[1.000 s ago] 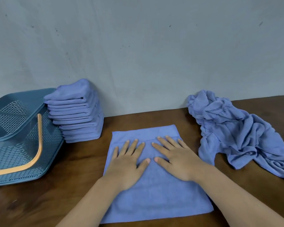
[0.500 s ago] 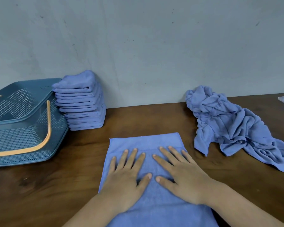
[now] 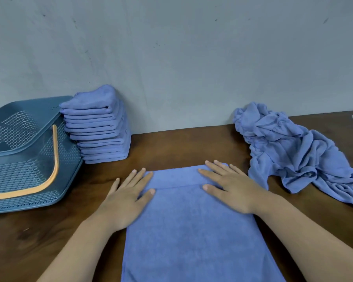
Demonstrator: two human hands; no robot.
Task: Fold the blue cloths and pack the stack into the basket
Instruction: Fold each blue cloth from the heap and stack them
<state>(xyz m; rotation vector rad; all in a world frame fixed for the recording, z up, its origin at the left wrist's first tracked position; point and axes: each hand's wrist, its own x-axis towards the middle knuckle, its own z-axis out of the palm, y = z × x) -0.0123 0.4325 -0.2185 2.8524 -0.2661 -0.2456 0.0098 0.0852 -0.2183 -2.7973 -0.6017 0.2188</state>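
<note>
Bench (image 3: 181,147): wooden, set against a wall. Flat blue cloth (image 3: 192,231): spread at 6 o'clock. Unfolded cloth heap (image 3: 293,155): 2 o'clock, just beside the flat cloth. Basket (image 3: 12,180): 9 o'clock, tilted, mesh interior showing. Folded stack (image 3: 102,129): 10 o'clock, outside the basket and against it. Bare bench lies at 12 o'clock. Left hand (image 3: 126,200) and right hand (image 3: 232,190): apart, fingers straight, pressing the flat cloth's far corners.

Soft, rather dim light is spreading evenly over the pale grey painted wall (image 3: 192,58) and the dark brown wooden table (image 3: 181,147); faint, diffuse shadows are gathering beside the stack of folded blue cloths (image 3: 98,127) at middle left and under the crumpled blue cloth heap (image 3: 293,151) at right; the wide lens is bending the table's far edge; the lower left corner is looking slightly smeared.
</note>
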